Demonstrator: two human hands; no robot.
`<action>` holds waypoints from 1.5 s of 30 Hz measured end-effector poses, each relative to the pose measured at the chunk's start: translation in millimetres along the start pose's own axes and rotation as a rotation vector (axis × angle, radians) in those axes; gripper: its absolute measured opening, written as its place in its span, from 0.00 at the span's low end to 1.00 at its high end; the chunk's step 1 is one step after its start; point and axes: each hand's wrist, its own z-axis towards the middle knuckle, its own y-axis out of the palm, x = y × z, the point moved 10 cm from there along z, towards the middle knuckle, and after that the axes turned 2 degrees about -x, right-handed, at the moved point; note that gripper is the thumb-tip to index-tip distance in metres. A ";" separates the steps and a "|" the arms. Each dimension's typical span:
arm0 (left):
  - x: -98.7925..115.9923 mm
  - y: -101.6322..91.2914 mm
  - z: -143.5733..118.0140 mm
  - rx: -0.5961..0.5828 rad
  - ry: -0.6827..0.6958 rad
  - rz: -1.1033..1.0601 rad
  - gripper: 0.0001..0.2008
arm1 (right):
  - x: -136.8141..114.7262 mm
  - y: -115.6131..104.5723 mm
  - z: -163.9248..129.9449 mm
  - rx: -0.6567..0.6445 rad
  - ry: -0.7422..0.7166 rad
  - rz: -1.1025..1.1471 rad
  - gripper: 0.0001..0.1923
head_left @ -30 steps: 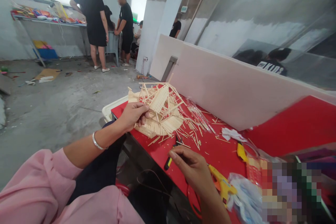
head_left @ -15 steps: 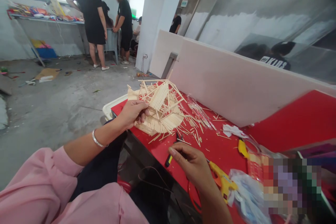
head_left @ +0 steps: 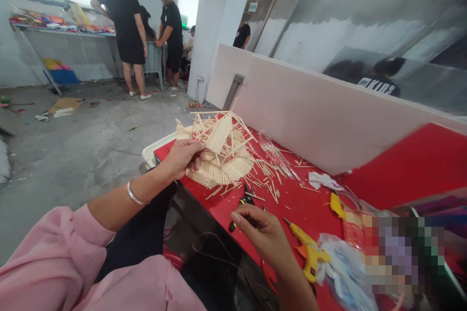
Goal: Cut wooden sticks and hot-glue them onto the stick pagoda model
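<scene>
- Head view: your right hand (head_left: 260, 233), half-curled, partly hides the pliers (head_left: 247, 198); whether it grips anything cannot be told.
- Your left hand (head_left: 188, 158), nearer, pinches the wooden-stick pavilion model (head_left: 220, 138), forward-left of your right, roof sticks slanting up-right.
- Model's far side: hidden.

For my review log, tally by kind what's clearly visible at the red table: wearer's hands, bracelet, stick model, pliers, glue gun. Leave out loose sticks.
Hands: 2 (left hand, right hand)
Bracelet: 1
Stick model: 1
Pliers: 1
Glue gun: 1
Total: 6
</scene>
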 end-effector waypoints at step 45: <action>-174.1 87.8 -46.3 -0.192 -0.281 -0.115 0.20 | 110.2 -4.8 -21.3 0.304 0.703 -0.874 0.48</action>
